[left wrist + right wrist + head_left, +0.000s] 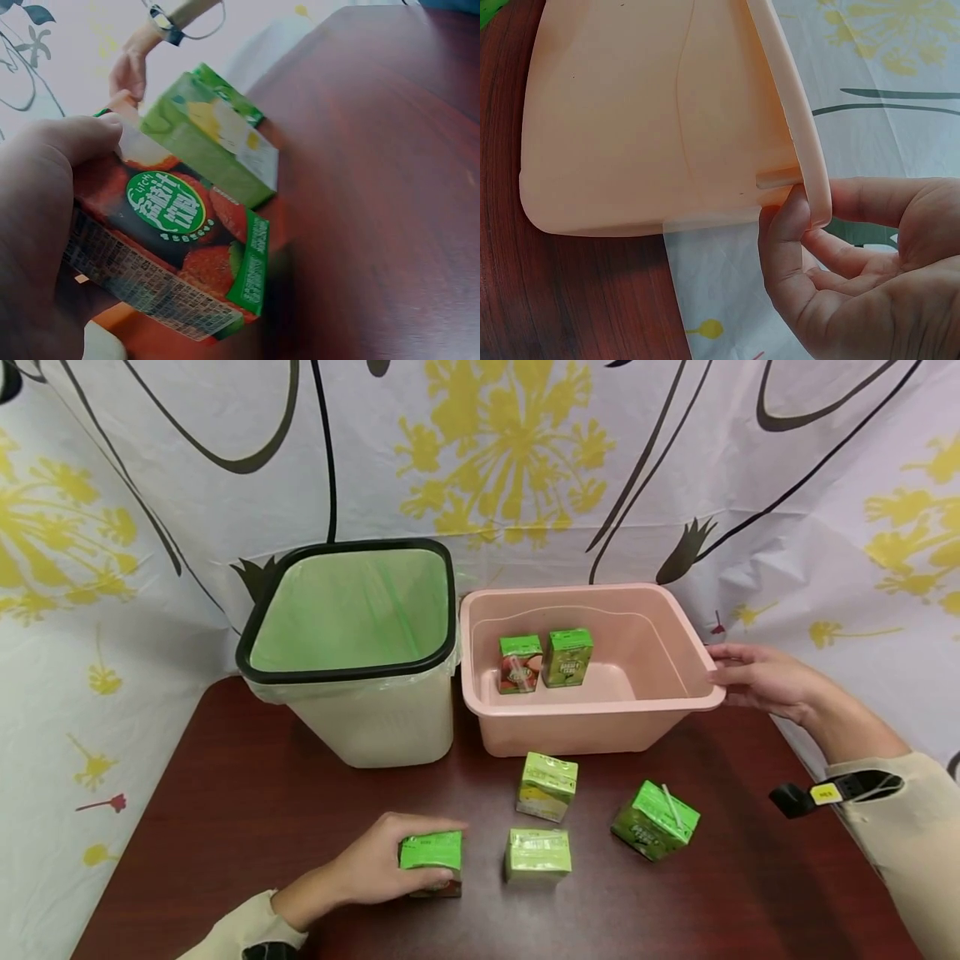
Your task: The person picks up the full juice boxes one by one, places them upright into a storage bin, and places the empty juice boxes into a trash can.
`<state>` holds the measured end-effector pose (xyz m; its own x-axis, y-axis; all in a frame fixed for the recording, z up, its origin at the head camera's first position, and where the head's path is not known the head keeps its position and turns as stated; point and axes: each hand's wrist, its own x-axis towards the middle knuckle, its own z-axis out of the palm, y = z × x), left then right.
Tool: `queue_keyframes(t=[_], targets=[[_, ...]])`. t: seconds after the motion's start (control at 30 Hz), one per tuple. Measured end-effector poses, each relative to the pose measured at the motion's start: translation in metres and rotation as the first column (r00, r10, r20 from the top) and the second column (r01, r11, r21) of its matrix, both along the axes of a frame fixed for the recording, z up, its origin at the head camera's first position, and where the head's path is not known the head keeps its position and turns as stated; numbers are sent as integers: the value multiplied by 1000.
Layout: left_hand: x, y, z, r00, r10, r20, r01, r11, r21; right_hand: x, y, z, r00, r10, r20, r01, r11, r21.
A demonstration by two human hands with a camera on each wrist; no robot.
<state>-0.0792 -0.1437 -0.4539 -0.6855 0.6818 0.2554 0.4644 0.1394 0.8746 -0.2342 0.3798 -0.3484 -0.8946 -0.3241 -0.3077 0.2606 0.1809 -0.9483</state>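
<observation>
My left hand (378,862) grips a green-topped juice box (431,853) near the table's front. The left wrist view shows litchi pictures on that juice box (176,214), with the thumb along one edge. At the right end of a pink plastic tub (570,727), my right hand (772,685) pinches the rim. Up close in the right wrist view, thumb and fingers (784,255) lie on either side of the tub's rim (810,165). Inside the tub stand a red-and-green juice box (520,667) and a green juice box (568,658).
Left of the tub stands a pale bin (382,718) with a black rim and a green-tinted liner. On the dark red table (225,827) are a yellow-green juice box (546,789), a light green one (537,856), and a green one with a straw (655,821).
</observation>
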Motion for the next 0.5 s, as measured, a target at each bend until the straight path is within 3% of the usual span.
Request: queue_keyframes(t=[0.3, 0.5], targets=[[-10, -1, 34, 999, -4, 44, 3, 1000, 24, 1, 1, -1, 1000, -1, -2, 1, 1000, -28], [-20, -2, 56, 1000, -3, 5, 3, 1000, 21, 1, -1, 0, 1000, -10, 0, 10, 999, -49]])
